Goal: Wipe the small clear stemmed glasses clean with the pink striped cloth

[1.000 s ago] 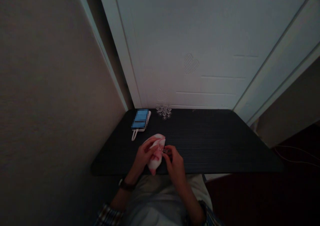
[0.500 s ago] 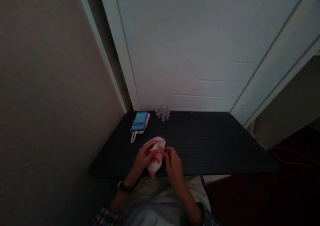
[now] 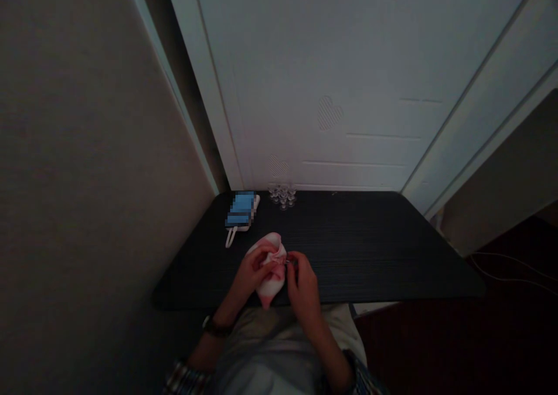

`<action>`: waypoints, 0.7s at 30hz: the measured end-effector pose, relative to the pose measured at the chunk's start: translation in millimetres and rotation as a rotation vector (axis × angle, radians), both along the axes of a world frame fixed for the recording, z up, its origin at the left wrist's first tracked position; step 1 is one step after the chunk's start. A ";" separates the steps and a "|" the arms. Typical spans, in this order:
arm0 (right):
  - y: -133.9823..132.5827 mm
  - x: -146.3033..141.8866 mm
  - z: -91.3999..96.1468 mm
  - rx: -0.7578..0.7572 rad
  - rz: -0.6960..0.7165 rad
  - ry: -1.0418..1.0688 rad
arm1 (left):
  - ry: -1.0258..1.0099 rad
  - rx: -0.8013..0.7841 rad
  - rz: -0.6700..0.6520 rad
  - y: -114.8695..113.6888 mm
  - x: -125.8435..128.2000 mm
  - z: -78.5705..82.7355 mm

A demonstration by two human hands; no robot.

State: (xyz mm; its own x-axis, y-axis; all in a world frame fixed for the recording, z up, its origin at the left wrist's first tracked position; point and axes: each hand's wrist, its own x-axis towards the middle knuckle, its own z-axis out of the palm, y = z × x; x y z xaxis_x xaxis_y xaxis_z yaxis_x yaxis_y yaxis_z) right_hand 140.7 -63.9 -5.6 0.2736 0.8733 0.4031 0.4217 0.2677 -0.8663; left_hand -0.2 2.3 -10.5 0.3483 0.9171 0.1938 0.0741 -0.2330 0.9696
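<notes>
A soft pink-and-white cloth piece [image 3: 272, 289] is gathered up near the front edge of the dark table, its pointed pink end towards me. My left hand [image 3: 255, 270] is closed on its left side, thumb and fingers pinching the folds. At the cloth's right edge, the fingertips of my right hand [image 3: 301, 276] are pinched together. A tiny pale glint shows at those fingertips, too small to name. The dim light hides the finer detail of the folds.
Behind the cloth, a cluster of small clear knobs or cups [image 3: 283, 196] stands against the white panel [image 3: 370, 63]. To the left lies a phone with a lit, blurred screen [image 3: 241, 209], a white looped strap or cable [image 3: 231, 238] beside it. The black table [image 3: 370, 244] meets a wall at left.
The cloth's upper part has bunched up and folded over more between my hands. Both hands stay nearly in place, and the view has shifted slightly.
</notes>
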 end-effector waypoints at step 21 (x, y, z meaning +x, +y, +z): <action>-0.5 -0.5 6.4 0.067 0.007 -0.038 | 0.249 0.401 0.127 1.2 2.8 3.4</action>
State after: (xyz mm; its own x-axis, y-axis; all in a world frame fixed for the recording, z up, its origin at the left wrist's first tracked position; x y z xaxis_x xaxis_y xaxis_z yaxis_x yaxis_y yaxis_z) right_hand 140.2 -64.4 0.8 0.2507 0.8460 0.4706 0.4522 0.3275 -0.8296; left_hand 2.6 3.5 -7.1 0.3194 0.8252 0.4658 0.3439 -0.5590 0.7545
